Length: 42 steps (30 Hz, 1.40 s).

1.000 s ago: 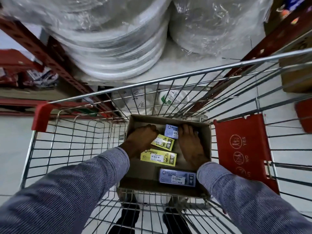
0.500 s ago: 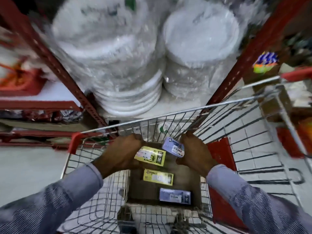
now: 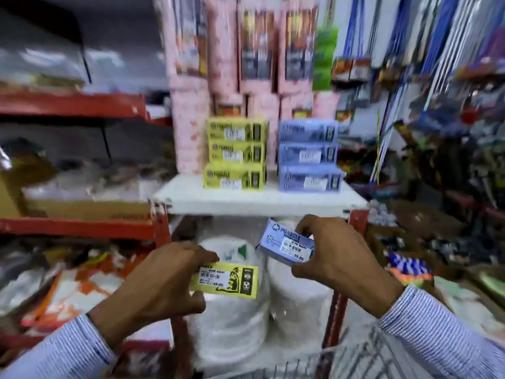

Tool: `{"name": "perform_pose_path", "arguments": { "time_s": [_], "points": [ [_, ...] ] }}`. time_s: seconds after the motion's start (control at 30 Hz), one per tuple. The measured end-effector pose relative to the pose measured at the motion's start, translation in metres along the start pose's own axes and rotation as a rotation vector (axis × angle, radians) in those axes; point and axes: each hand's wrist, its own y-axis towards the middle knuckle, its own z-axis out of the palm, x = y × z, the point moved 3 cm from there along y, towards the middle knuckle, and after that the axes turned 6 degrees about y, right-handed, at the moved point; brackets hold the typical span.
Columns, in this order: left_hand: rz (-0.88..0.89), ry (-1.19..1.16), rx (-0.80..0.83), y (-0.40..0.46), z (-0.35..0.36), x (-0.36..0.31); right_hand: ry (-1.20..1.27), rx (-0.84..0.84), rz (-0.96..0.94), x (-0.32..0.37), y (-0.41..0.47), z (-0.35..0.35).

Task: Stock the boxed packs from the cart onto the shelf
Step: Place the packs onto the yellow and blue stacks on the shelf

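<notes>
Risk: left hand (image 3: 153, 283) grips flat yellow cardboard pack (image 3: 224, 280), right hand (image 3: 336, 258) grips lilac cardboard pack (image 3: 285, 246); careless placing could topple the shelf stacks.

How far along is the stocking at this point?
Partly done. On the white shelf stand a stack of three yellow packs and a stack of three blue packs. In hand: the left hand holds a yellow pack, the right hand a blue pack, both below shelf level, not yet placed. The cart's contents are out of view.
</notes>
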Motion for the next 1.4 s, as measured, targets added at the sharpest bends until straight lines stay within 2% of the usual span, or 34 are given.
{"name": "perform_pose_path", "arguments": {
  "time_s": [0.17, 0.33, 0.6, 0.8, 1.4],
  "points": [
    [-0.039, 0.025, -0.19, 0.023, -0.073, 0.017, -0.055, -0.181, -0.033, 0.019, 0.028, -0.071],
    [-0.052, -0.015, -0.34, 0.062, -0.099, 0.033, -0.111, -0.312, -0.033, 0.011, 0.062, -0.099],
    [-0.042, -0.028, -0.372, 0.136, -0.093, 0.039, -0.25, -0.296, -0.063, -0.013, 0.114, -0.086],
    [-0.043, -0.021, -0.326, 0.169, -0.073, 0.044, -0.368, -0.246, -0.074, -0.024, 0.14, -0.063],
    [-0.141, -0.108, -0.242, 0.182, -0.066, 0.054, -0.218, -0.263, -0.03, -0.038, 0.148, -0.056]
  ]
}}
